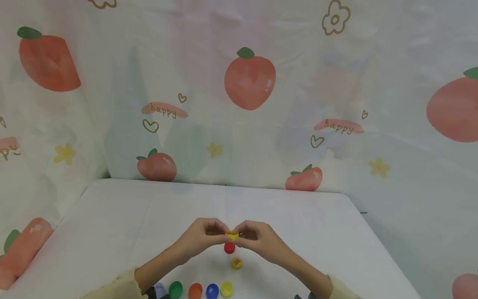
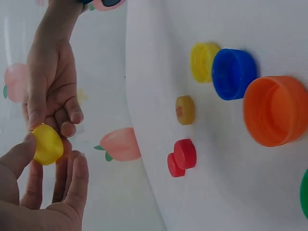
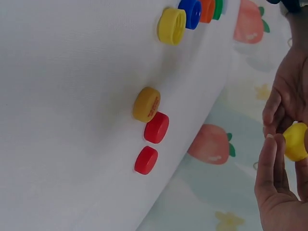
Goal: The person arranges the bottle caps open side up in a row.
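A small, smooth yellow rounded piece (image 2: 48, 144) is held up between both hands above the white table; I cannot tell its exact kind. My left hand (image 1: 206, 233) pinches it from the left with thumb and fingers. From the other side my right hand (image 1: 257, 238) pinches it too, its fingertips close to those of the left. The fingers cover part of the piece in the head view. Beneath the hands lie two red bottle caps, a nearer one (image 3: 156, 127) and a farther one (image 3: 146, 160). Closer to the body is an ochre cap (image 1: 237, 263) with red print on top.
Along the near edge runs a row of open-side-up caps: lilac (image 1: 159, 290), green (image 1: 175, 289), orange (image 1: 195, 290), blue (image 1: 212, 290) and yellow (image 1: 226, 289). A white cloth covers the table (image 1: 123, 232). Behind it hangs a fruit-patterned curtain (image 1: 239, 133).
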`<state>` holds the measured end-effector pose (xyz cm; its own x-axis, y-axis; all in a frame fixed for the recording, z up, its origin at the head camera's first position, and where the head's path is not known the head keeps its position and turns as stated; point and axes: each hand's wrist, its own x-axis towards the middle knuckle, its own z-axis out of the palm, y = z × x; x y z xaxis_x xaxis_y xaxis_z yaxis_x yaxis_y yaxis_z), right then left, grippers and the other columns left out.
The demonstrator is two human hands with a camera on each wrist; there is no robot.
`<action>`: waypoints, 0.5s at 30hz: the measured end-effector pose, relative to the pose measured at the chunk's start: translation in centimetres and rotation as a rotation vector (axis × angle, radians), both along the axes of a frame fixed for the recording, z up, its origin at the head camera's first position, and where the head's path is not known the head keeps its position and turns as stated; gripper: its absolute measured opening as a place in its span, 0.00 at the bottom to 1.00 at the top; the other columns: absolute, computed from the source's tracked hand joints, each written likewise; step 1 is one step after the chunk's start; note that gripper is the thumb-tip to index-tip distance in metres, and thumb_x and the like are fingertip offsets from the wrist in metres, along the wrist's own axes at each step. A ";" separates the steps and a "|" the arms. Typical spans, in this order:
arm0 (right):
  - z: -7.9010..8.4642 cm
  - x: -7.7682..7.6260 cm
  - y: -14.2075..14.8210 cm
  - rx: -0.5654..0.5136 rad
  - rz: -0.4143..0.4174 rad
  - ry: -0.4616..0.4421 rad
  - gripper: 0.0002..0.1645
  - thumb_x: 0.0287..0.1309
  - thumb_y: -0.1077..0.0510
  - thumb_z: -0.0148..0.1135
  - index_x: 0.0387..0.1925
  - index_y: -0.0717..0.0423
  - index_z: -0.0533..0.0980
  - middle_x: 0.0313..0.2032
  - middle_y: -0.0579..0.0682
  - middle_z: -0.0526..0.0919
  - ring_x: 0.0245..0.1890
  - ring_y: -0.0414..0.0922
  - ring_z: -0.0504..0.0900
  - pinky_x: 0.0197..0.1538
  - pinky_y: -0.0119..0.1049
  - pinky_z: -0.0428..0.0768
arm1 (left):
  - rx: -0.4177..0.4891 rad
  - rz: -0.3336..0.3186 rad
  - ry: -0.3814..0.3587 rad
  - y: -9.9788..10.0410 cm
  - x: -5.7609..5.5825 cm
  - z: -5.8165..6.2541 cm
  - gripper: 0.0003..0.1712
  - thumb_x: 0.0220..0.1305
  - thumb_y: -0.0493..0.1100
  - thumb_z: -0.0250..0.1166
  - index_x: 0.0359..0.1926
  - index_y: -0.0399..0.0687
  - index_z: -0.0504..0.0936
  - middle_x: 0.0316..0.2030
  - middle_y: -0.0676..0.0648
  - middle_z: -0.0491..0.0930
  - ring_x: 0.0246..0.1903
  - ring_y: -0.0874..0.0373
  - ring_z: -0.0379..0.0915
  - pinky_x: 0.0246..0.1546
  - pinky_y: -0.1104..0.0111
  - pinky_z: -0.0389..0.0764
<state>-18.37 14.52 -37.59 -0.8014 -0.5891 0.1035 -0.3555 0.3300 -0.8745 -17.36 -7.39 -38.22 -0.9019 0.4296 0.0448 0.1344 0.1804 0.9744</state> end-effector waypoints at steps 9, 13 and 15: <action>-0.3 2.0 0.7 0.025 0.054 0.105 0.17 0.56 0.55 0.66 0.47 0.50 0.74 0.43 0.42 0.80 0.40 0.40 0.81 0.45 0.33 0.78 | -0.128 -0.006 0.248 0.5 2.2 -0.7 0.10 0.57 0.47 0.69 0.39 0.52 0.80 0.36 0.59 0.80 0.39 0.64 0.77 0.44 0.70 0.77; -0.9 2.4 0.9 0.063 0.080 0.084 0.19 0.55 0.53 0.67 0.49 0.52 0.76 0.43 0.42 0.82 0.39 0.37 0.81 0.44 0.31 0.78 | -0.190 -0.017 0.329 0.7 2.9 -1.6 0.12 0.57 0.46 0.69 0.41 0.53 0.78 0.38 0.61 0.79 0.41 0.66 0.76 0.45 0.72 0.76; -1.3 2.5 1.1 0.073 0.097 0.060 0.19 0.55 0.54 0.67 0.49 0.53 0.77 0.42 0.41 0.82 0.38 0.36 0.81 0.43 0.29 0.78 | -0.229 -0.037 0.373 0.9 3.1 -2.0 0.13 0.57 0.45 0.69 0.42 0.54 0.77 0.38 0.61 0.79 0.41 0.67 0.76 0.45 0.73 0.75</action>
